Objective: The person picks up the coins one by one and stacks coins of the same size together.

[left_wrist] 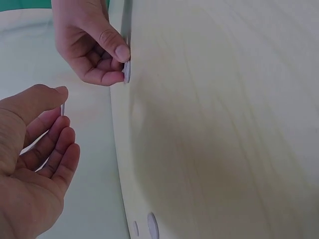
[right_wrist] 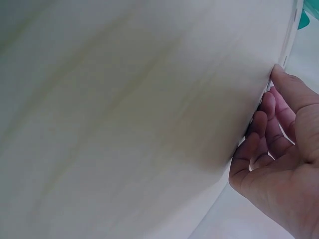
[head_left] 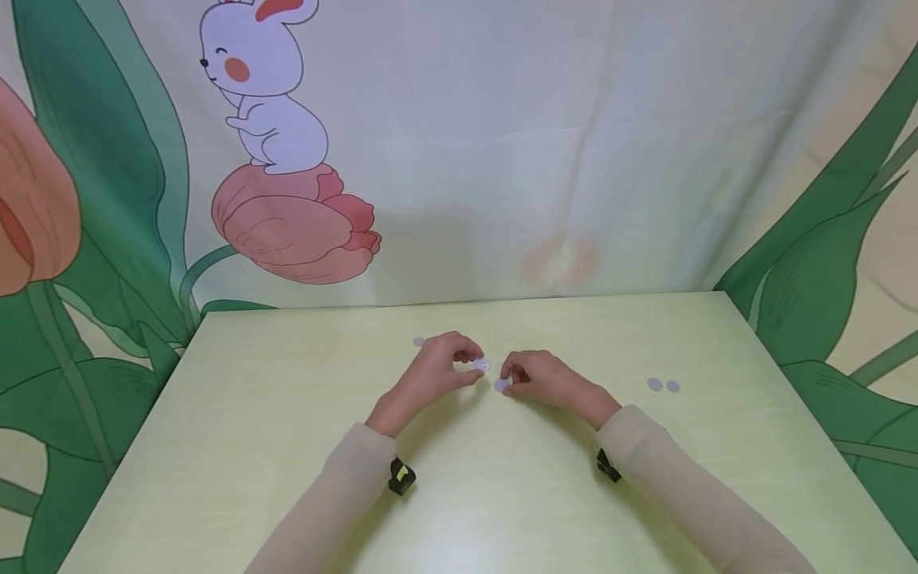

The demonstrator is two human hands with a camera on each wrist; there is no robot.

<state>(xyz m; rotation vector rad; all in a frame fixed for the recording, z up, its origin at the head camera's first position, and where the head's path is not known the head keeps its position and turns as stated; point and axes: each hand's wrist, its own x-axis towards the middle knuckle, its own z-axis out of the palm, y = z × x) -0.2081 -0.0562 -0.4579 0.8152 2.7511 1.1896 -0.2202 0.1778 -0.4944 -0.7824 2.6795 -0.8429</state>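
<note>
In the head view, the left hand (head_left: pixel 442 365) pinches a small round white disc (head_left: pixel 482 364) between thumb and fingertips, slightly above the table. The left wrist view has this disc (left_wrist: pixel 63 109) edge-on, as a thin line. Just right of it, the right hand (head_left: pixel 545 378) pinches another white disc (head_left: pixel 501 386) low at the table surface. From the left wrist, that second disc (left_wrist: pixel 127 72) shows under the right thumb, and it may be more than one layer thick. In the right wrist view, the right hand's fingers (right_wrist: pixel 256 132) mostly hide what they hold.
Two flat white discs (head_left: pixel 663 385) lie close together on the pale table (head_left: pixel 287 446) at the right. Another disc (head_left: pixel 419 341) lies behind the left hand; the left wrist view has two discs (left_wrist: pixel 153 226) there. A printed curtain (head_left: pixel 466 159) hangs behind the table's far edge.
</note>
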